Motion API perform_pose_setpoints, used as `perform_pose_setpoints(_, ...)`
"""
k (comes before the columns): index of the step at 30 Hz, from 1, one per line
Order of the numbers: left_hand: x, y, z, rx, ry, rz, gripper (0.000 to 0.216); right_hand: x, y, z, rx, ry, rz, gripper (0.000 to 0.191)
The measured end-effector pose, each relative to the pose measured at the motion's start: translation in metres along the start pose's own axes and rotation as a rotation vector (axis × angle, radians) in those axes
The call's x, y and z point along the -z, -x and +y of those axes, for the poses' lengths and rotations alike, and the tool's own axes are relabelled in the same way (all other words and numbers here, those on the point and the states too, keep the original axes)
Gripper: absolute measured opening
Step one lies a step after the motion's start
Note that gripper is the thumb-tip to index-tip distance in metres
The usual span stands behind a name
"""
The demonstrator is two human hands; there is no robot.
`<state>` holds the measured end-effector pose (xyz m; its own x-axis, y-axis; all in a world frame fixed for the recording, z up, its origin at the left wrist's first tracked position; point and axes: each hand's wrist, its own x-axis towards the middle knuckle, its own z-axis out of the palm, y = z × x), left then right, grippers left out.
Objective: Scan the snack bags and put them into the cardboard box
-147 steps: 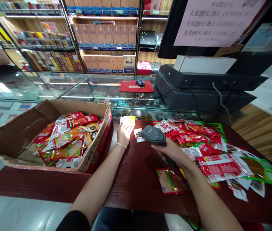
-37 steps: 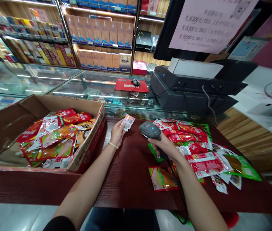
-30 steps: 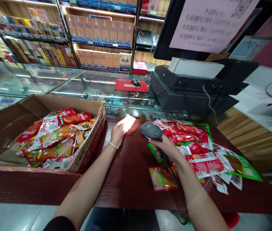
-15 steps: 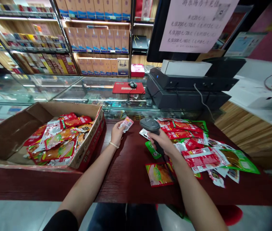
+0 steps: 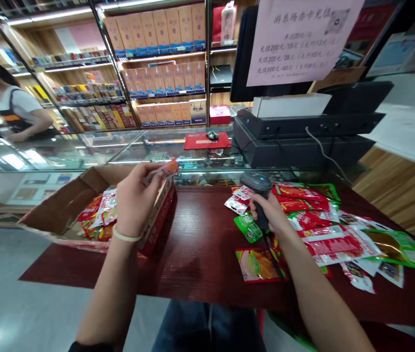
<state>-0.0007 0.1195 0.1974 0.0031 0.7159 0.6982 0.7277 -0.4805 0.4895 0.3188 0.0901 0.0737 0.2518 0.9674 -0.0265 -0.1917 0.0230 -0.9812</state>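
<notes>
My left hand point(image 5: 136, 199) is raised above the near corner of the cardboard box point(image 5: 66, 208), fingers closed on a small pink snack packet point(image 5: 167, 169). The box holds several red and orange snack packets. My right hand point(image 5: 270, 213) grips the handle of a dark barcode scanner point(image 5: 257, 185), held upright over the dark red table point(image 5: 200, 244). A spread of red, white and green snack packets point(image 5: 325, 239) lies on the table to the right of the scanner.
A glass counter point(image 5: 134, 151) runs behind the table, with a black register and printer point(image 5: 303, 132), a red mouse pad and mouse point(image 5: 207, 140). Shelves of boxed goods fill the back wall. Another person point(image 5: 16, 115) stands at the far left behind the glass.
My left hand has lifted the pink packet up and to the left, from beside the scanner to over the box. The scanner has tilted upright and moved slightly right.
</notes>
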Motion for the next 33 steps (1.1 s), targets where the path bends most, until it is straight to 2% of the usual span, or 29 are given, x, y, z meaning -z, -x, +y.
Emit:
perform_pose_setpoints(2, 0.016, -0.005, -0.023, 0.021, -0.154, 0.065, 0.026, -0.001, 0.000, 0.000, 0.003, -0.008, 0.004, 0.030)
perform_pose_setpoints(4, 0.021, -0.006, -0.049, 0.059, -0.235, 0.051, 0.030, -0.003, 0.000, 0.001, -0.010, -0.010, 0.004, 0.029)
perform_pose_setpoints(7, 0.013, -0.004, -0.082, 0.145, -0.227, -0.063, 0.034, -0.003, 0.000, 0.002, -0.022, -0.001, -0.012, 0.030)
perform_pose_setpoints(10, 0.003, 0.002, -0.098, 0.198, -0.172, -0.135, 0.035, 0.000, -0.002, 0.003, -0.003, -0.009, -0.013, 0.029)
perform_pose_setpoints(14, 0.004, 0.005, -0.088, 0.121, -0.179, -0.145, 0.035, 0.005, -0.001, -0.001, 0.044, -0.001, 0.005, 0.027)
perform_pose_setpoints(17, 0.006, 0.008, -0.064, 0.009, -0.205, -0.163, 0.034, 0.009, 0.001, -0.008, 0.060, -0.021, 0.032, 0.027)
perform_pose_setpoints(20, -0.008, 0.011, -0.033, -0.072, -0.100, -0.174, 0.032, 0.016, 0.000, -0.015, 0.063, -0.022, 0.063, 0.028)
perform_pose_setpoints(23, -0.046, 0.014, -0.006, -0.152, 0.091, -0.277, 0.031, 0.026, -0.003, -0.019, 0.075, -0.004, 0.127, 0.030)
perform_pose_setpoints(27, -0.127, 0.022, 0.013, -0.269, 0.253, -0.451, 0.032, 0.042, -0.005, -0.025, 0.132, -0.006, 0.226, 0.031)
perform_pose_setpoints(30, -0.187, 0.037, 0.022, -0.304, 0.319, -0.553, 0.029, 0.054, -0.004, -0.030, 0.158, -0.018, 0.271, 0.032)
perform_pose_setpoints(33, -0.237, 0.054, 0.034, -0.316, 0.352, -0.641, 0.025, 0.065, -0.002, -0.033, 0.172, -0.020, 0.292, 0.032)
